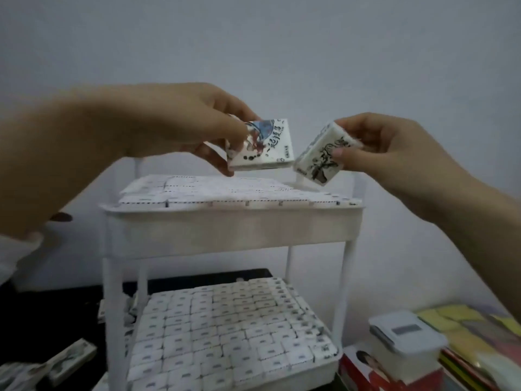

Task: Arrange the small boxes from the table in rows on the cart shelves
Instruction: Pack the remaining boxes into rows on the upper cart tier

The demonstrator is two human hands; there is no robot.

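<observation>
Left hand (194,122): forearm enters from the left and reaches right, held above the cart (231,224). The thumb and curled fingers pinch a blue-printed box (262,145) at its left edge, its face tipped towards the camera.

Right hand (394,148): forearm rises from the lower right. The thumb lies on the printed face of a black-printed box (321,156) with the fingers behind it, and the box is tilted corner-down.

Both boxes: in the air, just apart, over the top shelf rows (214,190).

Lower shelf rows (225,328): closely packed.

Loose boxes (70,359): on the dark table (70,306), lower left.
</observation>
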